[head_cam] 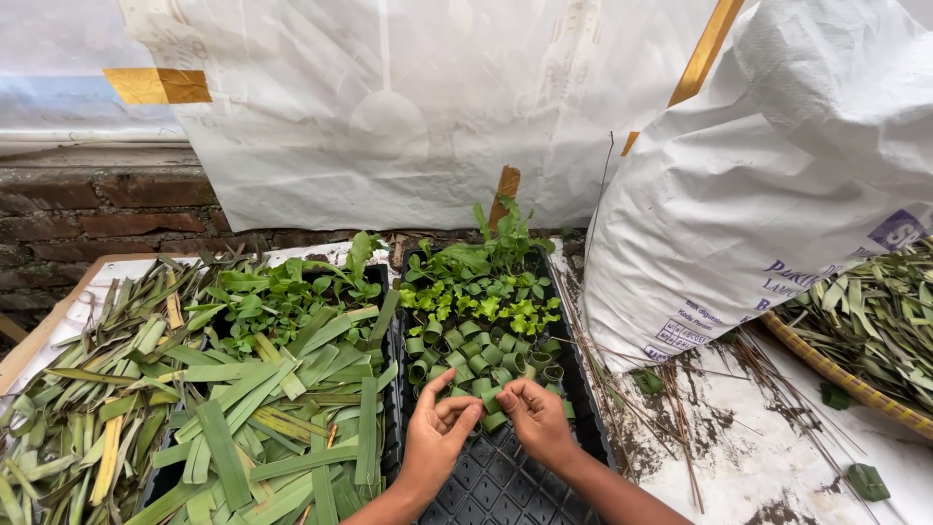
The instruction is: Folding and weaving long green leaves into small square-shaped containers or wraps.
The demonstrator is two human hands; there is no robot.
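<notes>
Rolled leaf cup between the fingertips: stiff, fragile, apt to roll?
The rolled leaf cup, pinched between left hand and right hand, probably weighs little. A thin curled strip, it may crush or unroll. Laid sideways, it could roll.

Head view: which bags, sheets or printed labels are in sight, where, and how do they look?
Woven sack: right, upright, bulging, white with blue-purple print low on its front.
Plastic sheet: hung on the back wall, white, faint round print.
Tape strips: yellow-gold, top left and top right.

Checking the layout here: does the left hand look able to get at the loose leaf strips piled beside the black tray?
Probably yes. The left hand works at the black seedling tray, and the leaf strips lie right beside it with nothing between.
</notes>
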